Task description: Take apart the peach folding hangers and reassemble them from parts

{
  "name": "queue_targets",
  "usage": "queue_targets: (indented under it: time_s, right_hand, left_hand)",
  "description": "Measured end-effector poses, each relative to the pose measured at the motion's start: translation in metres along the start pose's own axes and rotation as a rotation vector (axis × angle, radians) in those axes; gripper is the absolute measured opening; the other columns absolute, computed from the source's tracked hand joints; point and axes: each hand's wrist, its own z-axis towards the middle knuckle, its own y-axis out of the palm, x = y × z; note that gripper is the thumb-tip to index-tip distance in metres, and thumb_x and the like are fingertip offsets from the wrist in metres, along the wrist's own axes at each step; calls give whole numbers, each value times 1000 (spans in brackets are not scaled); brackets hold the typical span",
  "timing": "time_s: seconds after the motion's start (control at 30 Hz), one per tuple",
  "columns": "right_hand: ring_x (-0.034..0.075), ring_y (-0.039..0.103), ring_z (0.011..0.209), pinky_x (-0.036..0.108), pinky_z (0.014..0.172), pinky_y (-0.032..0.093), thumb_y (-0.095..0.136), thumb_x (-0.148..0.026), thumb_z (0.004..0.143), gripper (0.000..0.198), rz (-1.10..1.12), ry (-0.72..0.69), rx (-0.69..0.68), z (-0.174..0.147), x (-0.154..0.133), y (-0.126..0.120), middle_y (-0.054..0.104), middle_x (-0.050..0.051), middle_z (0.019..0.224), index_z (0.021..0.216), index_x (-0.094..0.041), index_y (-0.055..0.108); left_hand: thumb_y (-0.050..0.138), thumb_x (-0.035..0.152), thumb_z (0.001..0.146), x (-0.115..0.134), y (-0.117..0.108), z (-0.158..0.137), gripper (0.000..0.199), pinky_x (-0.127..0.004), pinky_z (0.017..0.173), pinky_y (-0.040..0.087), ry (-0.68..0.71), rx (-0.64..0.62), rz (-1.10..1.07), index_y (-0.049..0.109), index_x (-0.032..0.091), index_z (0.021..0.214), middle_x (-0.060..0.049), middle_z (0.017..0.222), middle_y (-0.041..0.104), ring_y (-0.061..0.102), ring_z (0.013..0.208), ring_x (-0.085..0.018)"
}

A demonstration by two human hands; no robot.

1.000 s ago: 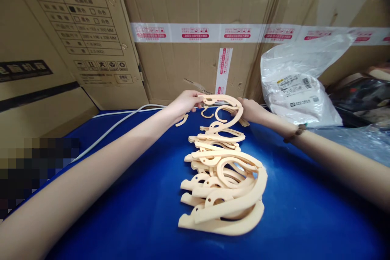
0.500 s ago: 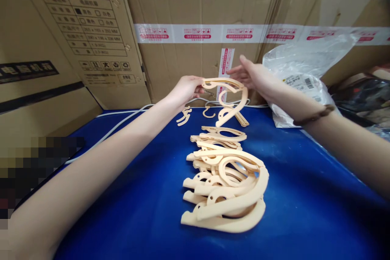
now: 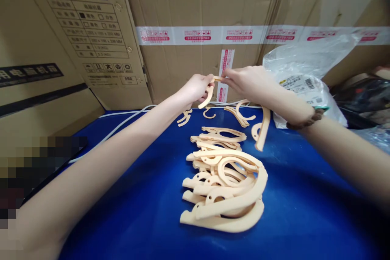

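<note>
Head view: I judge the step to be handling the raised hanger [image 3: 263, 128]'s end above the worktop [image 3: 137, 211], beyond the pile [image 3: 231, 206]. My left hand [image 3: 199, 87] is closed on it, my right hand [image 3: 246, 81] pinches alongside; the next move seems to call for steady grips. Half a second ago, my right hand was spread open.

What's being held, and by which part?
A beige hanger, apparently by one of its arms, in the left hand and right hand; the exact grip is hidden.
</note>
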Motion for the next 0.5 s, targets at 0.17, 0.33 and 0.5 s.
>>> queue_targets:
  time_s: [0.17, 0.33, 0.5]
  right_hand:
    - [23, 61, 79, 32, 71, 43, 46, -31, 95, 21, 386, -30, -225, -5, -2, 3, 63, 7, 77, 83, -20, 60]
    - [9, 41, 46, 22, 44, 31, 36, -34, 97, 34, 881, 159, -244, -13, 15, 2, 47, -2, 57, 68, -22, 48]
    - [6, 30, 39, 21, 38, 24, 49, -17, 88, 17, 1073, 381, -304, -5, 25, 4, 39, -6, 53, 73, -19, 56]
  left_hand:
    - [43, 28, 96, -10, -2, -5, 30, -30, 77, 38, 157, 40, 254, 54, 17, 70, -3, 68, 54, 57, 83, -22]
    - [36, 30, 96, -39, -15, 1, 32, -28, 75, 38, 182, 0, 541, 60, 17, 78, -6, 79, 64, 60, 88, -22]
    - [51, 35, 87, -85, -25, 7, 31, -26, 62, 39, 25, -68, 542, 59, 19, 61, -2, 57, 61, 60, 66, -19]
